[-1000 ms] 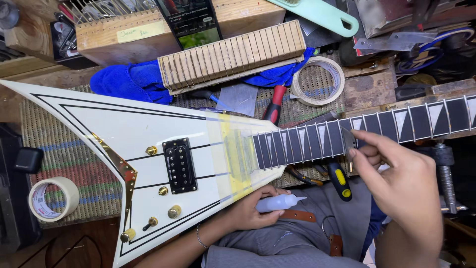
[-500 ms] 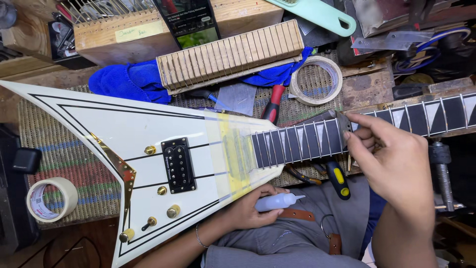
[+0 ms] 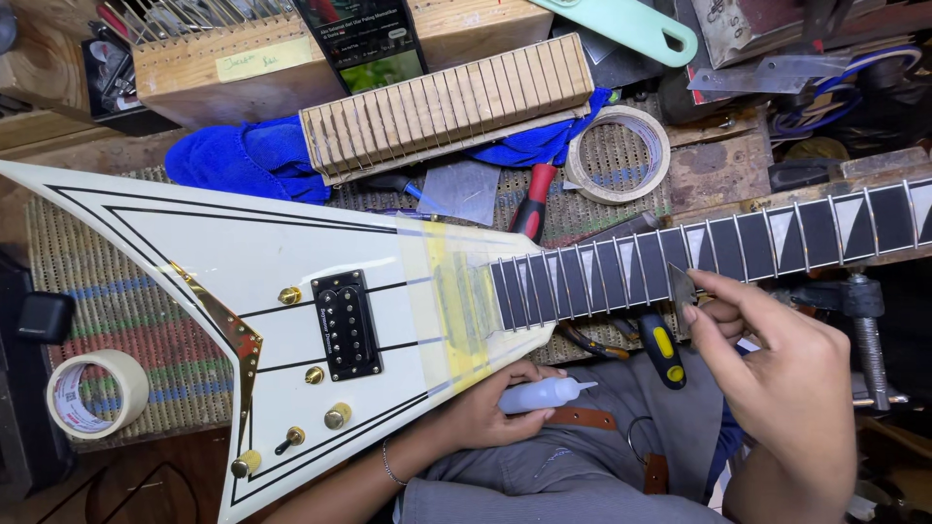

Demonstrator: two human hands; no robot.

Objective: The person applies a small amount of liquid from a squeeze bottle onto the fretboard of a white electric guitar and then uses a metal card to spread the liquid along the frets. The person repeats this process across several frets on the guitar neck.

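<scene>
Two tape rolls (image 3: 96, 392), one guitar (image 3: 291, 320); left hand (image 3: 485, 408) holds bottle (image 3: 544, 395).

Glossy white lacquer on the guitar body (image 3: 194, 262), dark matt fretboard (image 3: 621, 272) with shiny metal frets, soft blue cloth (image 3: 243, 160), rough woven mat (image 3: 146, 330) beneath.

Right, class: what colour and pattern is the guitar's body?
The guitar body is white with thin black pinstripes, seen best in the head view.

White V-shaped guitar (image 3: 243, 291) lies flat; small, perhaps metal blade (image 3: 681, 288) touches its fretboard
</scene>
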